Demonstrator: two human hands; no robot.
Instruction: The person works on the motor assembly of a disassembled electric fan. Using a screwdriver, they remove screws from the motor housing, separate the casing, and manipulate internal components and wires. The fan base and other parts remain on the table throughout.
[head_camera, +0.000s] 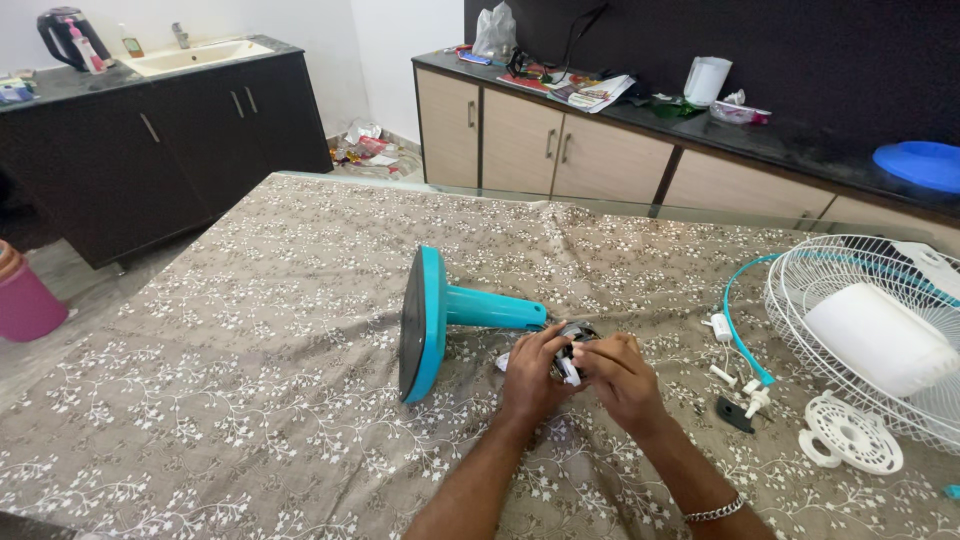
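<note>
Head view shows the left hand (535, 368) and right hand (622, 375) pressed together at lower centre of the frame, both clamped on a small dark motor part (572, 345) at the end of the teal fan stand (440, 315), which lies on its side on the cloth-covered surface (250, 340). At right rest a white fan grille (850, 275) and loose white pieces (850, 435).
</note>
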